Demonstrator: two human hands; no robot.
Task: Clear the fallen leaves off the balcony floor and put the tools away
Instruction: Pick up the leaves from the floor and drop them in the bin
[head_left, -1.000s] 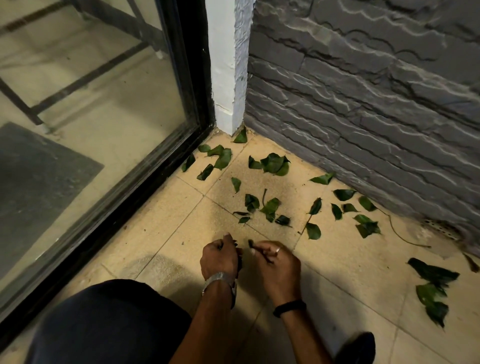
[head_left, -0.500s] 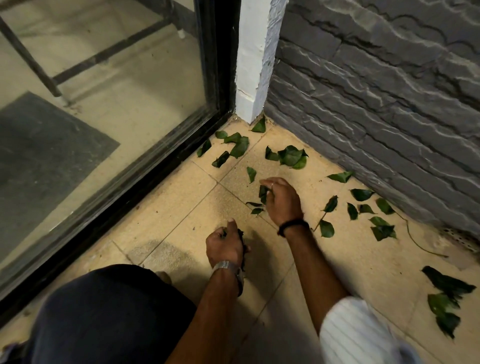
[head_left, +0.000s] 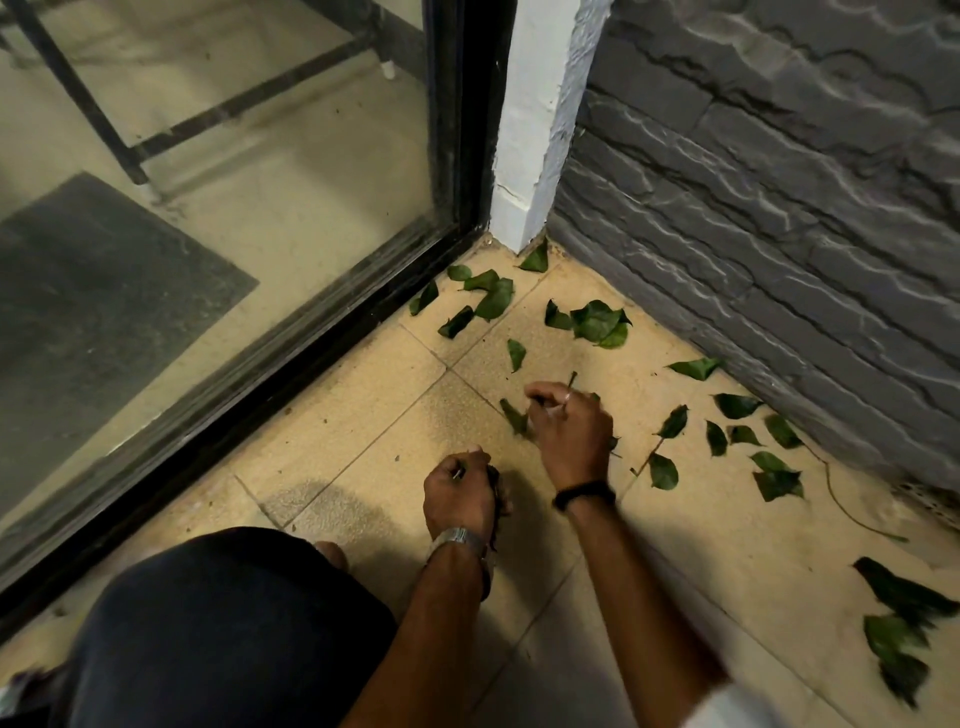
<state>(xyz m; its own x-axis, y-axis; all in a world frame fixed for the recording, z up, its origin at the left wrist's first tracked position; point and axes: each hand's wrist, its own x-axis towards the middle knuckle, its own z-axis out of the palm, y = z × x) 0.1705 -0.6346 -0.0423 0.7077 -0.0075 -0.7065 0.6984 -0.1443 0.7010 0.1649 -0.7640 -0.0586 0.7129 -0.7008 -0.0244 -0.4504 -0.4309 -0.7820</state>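
Note:
Several green leaves lie scattered on the beige tiled balcony floor. One cluster sits near the corner, and more leaves lie along the grey wall. My left hand, a metal watch on its wrist, is curled round a bunch of gathered dark leaves just above the floor. My right hand, with a black band on the wrist, grips leaves and a stem that sticks up between its fingers, low over the tile. No tools are in view.
A black-framed glass sliding door runs along the left, meeting a white pillar and a grey stone wall at the corner. More leaves lie at the right edge. My dark-clad knee fills the lower left.
My right hand reached forward from beside the left hand to the leaves in the middle, closed on some and has drawn back a little. The left hand stayed put with its bunch.

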